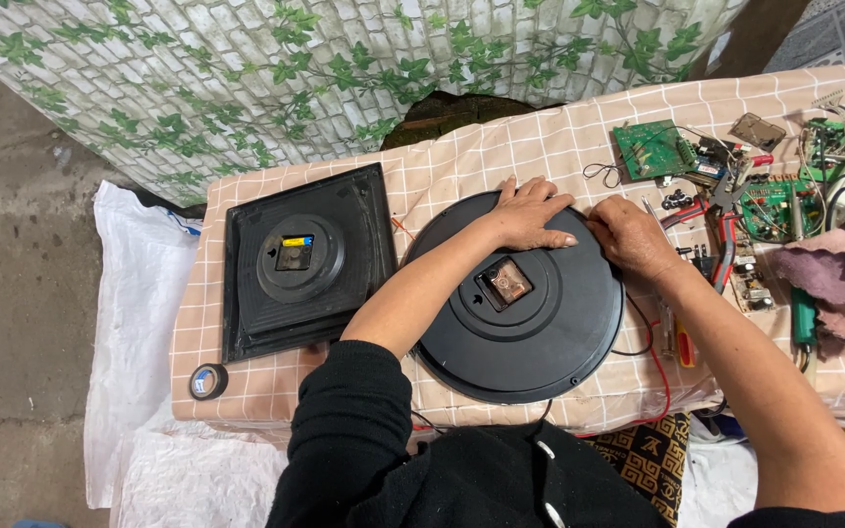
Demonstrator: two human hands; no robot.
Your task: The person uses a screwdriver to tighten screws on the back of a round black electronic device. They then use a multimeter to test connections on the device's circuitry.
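While both hands rest on the far rim of the round black plastic clock back (pixel 520 337), the left hand (pixel 532 215) lies flat with its fingers spread across the top edge, and the right hand (pixel 630 235) sits just beside it, fingers curled down over the rim; whether those fingers actually pinch anything cannot be told. The round clock lies face down near the middle of the surface (pixel 540 147), which is covered with a pink checked cloth, its small brass-coloured movement (pixel 508 285) showing at the centre. To the left of it, towards the left edge, lies a square black plastic clock back (pixel 305 262), also face down, with a battery in its central housing. A roll of black tape (pixel 208 381) sits at the near left corner. Along the right edge are green circuit boards (pixel 652 147), red-handled pliers (pixel 726 230), and a crumpled mauve rag (pixel 828 274). Thin red wire (pixel 659 381) trails off the near edge.
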